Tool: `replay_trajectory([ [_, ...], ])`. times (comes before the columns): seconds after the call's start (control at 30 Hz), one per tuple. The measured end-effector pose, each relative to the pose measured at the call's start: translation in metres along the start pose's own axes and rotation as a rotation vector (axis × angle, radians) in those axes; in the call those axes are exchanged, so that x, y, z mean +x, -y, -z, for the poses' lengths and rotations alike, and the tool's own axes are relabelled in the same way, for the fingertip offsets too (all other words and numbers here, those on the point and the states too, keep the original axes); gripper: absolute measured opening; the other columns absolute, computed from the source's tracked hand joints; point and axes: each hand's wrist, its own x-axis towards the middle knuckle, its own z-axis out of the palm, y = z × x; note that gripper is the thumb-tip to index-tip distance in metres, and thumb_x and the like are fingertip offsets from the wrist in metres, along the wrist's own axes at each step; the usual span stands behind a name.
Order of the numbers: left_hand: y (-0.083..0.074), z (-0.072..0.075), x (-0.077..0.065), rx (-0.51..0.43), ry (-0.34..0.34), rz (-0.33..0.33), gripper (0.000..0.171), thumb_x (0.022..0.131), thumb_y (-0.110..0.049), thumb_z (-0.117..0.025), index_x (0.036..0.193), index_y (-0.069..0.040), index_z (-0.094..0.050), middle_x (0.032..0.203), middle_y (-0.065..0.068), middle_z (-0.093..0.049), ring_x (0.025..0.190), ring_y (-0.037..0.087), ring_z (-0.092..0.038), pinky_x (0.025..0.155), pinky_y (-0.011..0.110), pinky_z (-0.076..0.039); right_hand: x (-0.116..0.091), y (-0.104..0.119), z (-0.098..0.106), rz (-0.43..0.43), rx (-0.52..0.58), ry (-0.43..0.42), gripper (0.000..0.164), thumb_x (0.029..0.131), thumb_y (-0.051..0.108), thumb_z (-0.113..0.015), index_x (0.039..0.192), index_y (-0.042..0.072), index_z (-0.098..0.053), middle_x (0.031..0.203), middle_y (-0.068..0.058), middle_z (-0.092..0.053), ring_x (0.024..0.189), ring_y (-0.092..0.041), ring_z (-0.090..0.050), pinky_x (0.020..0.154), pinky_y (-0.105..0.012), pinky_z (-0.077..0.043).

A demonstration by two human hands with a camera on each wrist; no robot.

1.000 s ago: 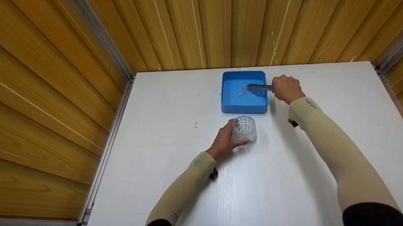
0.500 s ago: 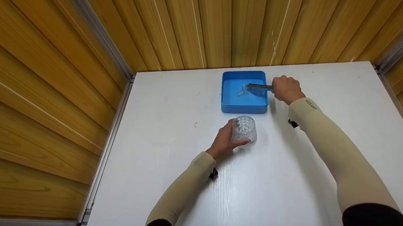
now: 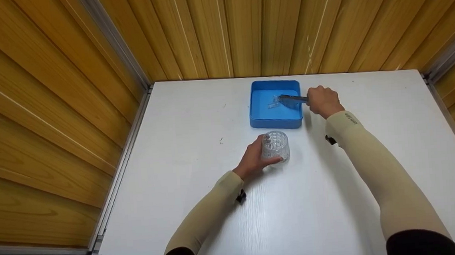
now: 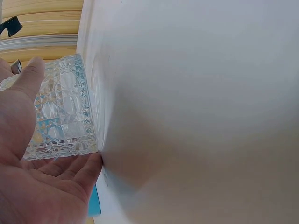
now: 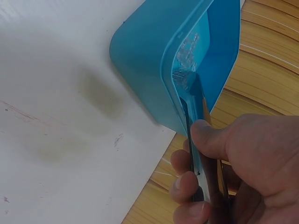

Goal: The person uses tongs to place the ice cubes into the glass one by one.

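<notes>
A clear cup (image 3: 277,144) is held by the left grip (image 3: 255,157), near the front of the blue box (image 3: 276,123). Tongs (image 3: 296,98) are clasped by the right grip (image 3: 324,100) and dipped into the box, right by some clear bits (image 3: 274,105). Whether any bit is pinched can't be told. Bits might be dropped if the tongs were squeezed too softly, since smooth bits could slip.

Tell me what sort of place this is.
Probably a purpose-built work booth: wood-grain panels rise behind and at both sides, metal frame rails run up the corners, and a white tabletop spans the space between.
</notes>
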Motion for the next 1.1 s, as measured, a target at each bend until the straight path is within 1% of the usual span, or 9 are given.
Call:
replay_trajectory([
  [0.13,-0.0005,-0.0005,-0.0002,0.0,-0.002,-0.011,0.098,0.082,-0.05,-0.085,0.156,-0.012,-0.035,0.148,0.004,-0.054,0.129,0.013,-0.054,0.112,0.031,-0.042,-0.0009,-0.0008,-0.0006,-0.003,0.008,0.009,0.025,0.1,0.007,-0.064,0.12,-0.009,-0.064,0.105,-0.026,-0.062,0.091,-0.039,-0.055,0.088,-0.057,-0.05],
  [0.27,0.0,-0.0004,-0.0004,0.006,-0.008,-0.026,0.096,0.082,-0.049,-0.085,0.155,-0.011,-0.036,0.145,0.005,-0.056,0.127,0.013,-0.055,0.111,0.031,-0.043,-0.0017,-0.0006,-0.0007,0.008,0.012,0.0,0.025,0.099,0.006,-0.065,0.119,-0.008,-0.064,0.104,-0.026,-0.062,0.091,-0.039,-0.055,0.089,-0.057,-0.049],
  [0.37,0.0001,-0.0005,-0.0002,0.006,-0.009,-0.022,0.097,0.082,-0.049,-0.085,0.155,-0.011,-0.036,0.146,0.005,-0.055,0.129,0.014,-0.054,0.112,0.031,-0.042,-0.0025,-0.0005,-0.0006,0.013,0.016,-0.006,0.024,0.099,0.006,-0.065,0.119,-0.008,-0.064,0.103,-0.026,-0.063,0.09,-0.039,-0.055,0.088,-0.057,-0.05],
  [0.57,-0.0004,0.0001,-0.0003,0.005,-0.003,-0.014,0.097,0.082,-0.048,-0.086,0.156,-0.011,-0.035,0.147,0.005,-0.054,0.13,0.014,-0.053,0.112,0.031,-0.041,-0.0024,-0.0009,-0.0002,0.026,-0.012,-0.015,0.023,0.098,0.004,-0.065,0.117,-0.009,-0.066,0.103,-0.027,-0.064,0.089,-0.04,-0.056,0.085,-0.057,-0.051],
  [0.8,-0.0013,0.0027,0.0014,0.023,-0.005,-0.018,0.097,0.081,-0.05,-0.086,0.154,-0.01,-0.036,0.147,0.006,-0.055,0.128,0.015,-0.054,0.112,0.031,-0.042,0.0009,-0.0017,0.0014,0.018,-0.007,0.003,0.025,0.099,0.006,-0.065,0.12,-0.008,-0.065,0.105,-0.026,-0.064,0.09,-0.04,-0.056,0.089,-0.059,-0.05],
  [1.1,0.0001,0.004,0.0009,0.028,0.008,-0.01,0.097,0.081,-0.051,-0.085,0.155,-0.011,-0.036,0.146,0.004,-0.055,0.128,0.013,-0.054,0.112,0.031,-0.041,0.0033,-0.0064,0.0035,0.032,-0.03,0.0,0.025,0.099,0.006,-0.065,0.12,-0.008,-0.067,0.105,-0.026,-0.065,0.09,-0.039,-0.056,0.088,-0.058,-0.05],
])
